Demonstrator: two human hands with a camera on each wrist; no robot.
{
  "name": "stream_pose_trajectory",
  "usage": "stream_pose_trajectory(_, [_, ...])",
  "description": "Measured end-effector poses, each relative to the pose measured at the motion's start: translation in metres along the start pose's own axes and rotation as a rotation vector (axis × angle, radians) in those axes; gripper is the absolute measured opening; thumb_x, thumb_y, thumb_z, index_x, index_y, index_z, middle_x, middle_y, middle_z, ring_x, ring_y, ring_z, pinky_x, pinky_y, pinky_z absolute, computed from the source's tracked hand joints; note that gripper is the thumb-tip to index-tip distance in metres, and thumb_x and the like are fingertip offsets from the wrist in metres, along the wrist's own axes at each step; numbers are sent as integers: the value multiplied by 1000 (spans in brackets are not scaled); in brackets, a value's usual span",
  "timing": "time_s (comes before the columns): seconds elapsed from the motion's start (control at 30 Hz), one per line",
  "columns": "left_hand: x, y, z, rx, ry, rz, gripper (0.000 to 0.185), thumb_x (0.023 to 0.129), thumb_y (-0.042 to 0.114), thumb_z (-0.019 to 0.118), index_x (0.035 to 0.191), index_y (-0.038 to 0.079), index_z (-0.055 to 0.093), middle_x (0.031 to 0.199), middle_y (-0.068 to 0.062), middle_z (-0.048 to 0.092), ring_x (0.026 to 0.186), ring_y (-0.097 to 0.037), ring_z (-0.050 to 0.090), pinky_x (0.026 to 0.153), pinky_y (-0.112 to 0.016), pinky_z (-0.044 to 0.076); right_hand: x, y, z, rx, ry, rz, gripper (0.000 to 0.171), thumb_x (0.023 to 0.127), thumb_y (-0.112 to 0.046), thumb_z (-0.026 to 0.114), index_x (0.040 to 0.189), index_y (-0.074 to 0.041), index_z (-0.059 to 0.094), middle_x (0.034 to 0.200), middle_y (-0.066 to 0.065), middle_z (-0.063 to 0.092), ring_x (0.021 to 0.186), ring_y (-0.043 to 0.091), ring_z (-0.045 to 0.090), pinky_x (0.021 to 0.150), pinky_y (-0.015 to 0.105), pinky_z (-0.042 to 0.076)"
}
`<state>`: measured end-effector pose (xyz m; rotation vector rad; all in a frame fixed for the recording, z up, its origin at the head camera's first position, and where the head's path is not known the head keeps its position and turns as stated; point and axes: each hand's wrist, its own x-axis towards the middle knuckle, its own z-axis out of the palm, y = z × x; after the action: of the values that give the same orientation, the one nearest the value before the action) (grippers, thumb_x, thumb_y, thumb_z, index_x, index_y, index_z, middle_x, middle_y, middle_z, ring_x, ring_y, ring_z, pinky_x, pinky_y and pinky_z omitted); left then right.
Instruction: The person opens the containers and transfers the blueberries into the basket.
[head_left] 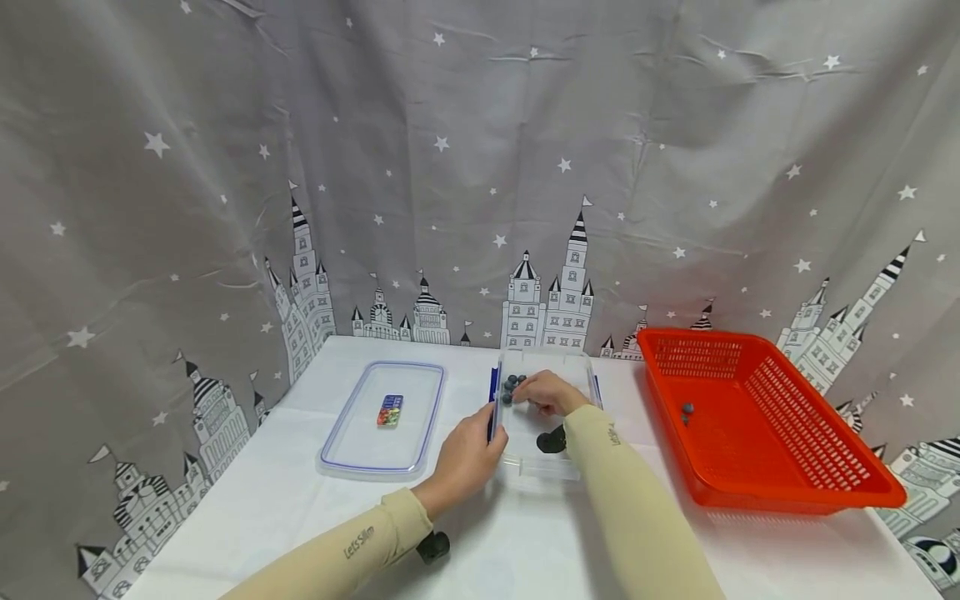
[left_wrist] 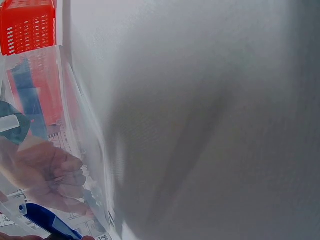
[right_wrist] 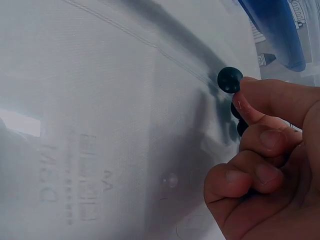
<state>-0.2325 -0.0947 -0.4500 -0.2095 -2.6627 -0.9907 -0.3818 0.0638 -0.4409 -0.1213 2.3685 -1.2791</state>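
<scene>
A clear plastic food container (head_left: 547,468) with blue side latches stands on the table. My left hand (head_left: 467,450) grips its left wall by the blue latch (left_wrist: 47,220); in the left wrist view only fingertips show at the bottom edge. Inside the container is my right hand (head_left: 549,393). Its thumb and index finger pinch a blueberry (right_wrist: 229,80) at their tips, while the other fingers curl toward the palm. Several more blueberries (head_left: 512,385) lie along the container's left side, partly hidden behind the fingers in the right wrist view.
Left of the container lies its clear lid (head_left: 348,433), edged in blue, with a colourful label (head_left: 389,412). A red basket (head_left: 757,446) stands at the right with a few blueberries (head_left: 687,408) in it. Behind the table hangs a grey curtain (head_left: 465,183) with castles and stars.
</scene>
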Motion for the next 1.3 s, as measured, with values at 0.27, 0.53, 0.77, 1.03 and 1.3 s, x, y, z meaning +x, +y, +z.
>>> stream_pose_trajectory(0.27, [0,0,-1,3,10,19,48,99,23,53,140,1,56,120,-16,71,105,-28,68,87,-48,55,1,0,5,-49,-5,-32,22,89,-13,72,108,-5,77,54,-6,36,48,8,30,46,22,28])
stream_pose_trajectory(0.53, [0,-1,-2,3,12,19,48,99,23,53,141,0,55,122,-18,69,109,-30,67,90,-49,54,5,-1,10,-125,17,-39,21,87,-16,75,106,-7,78,53,-6,35,47,8,30,46,22,28])
stream_pose_trajectory(0.77, [0,-1,-2,4,6,10,50,98,24,53,141,-1,55,125,-19,68,113,-31,67,93,-49,54,4,-3,14,-153,52,-23,21,85,-18,76,104,-8,79,51,-6,34,48,9,31,47,23,29])
stream_pose_trajectory(1.03, [0,-1,-1,1,11,9,51,98,26,53,141,-1,55,127,-19,68,115,-32,66,94,-50,53,0,-5,15,-148,71,-10,19,86,-18,77,102,-8,79,52,-7,33,49,10,31,48,24,30])
stream_pose_trajectory(1.3, [0,-2,1,-11,7,6,51,99,28,52,142,1,55,128,-17,68,116,-30,66,95,-48,53,-4,-5,11,-175,50,-29,17,86,-18,76,99,-8,78,54,-7,35,51,9,33,50,23,31])
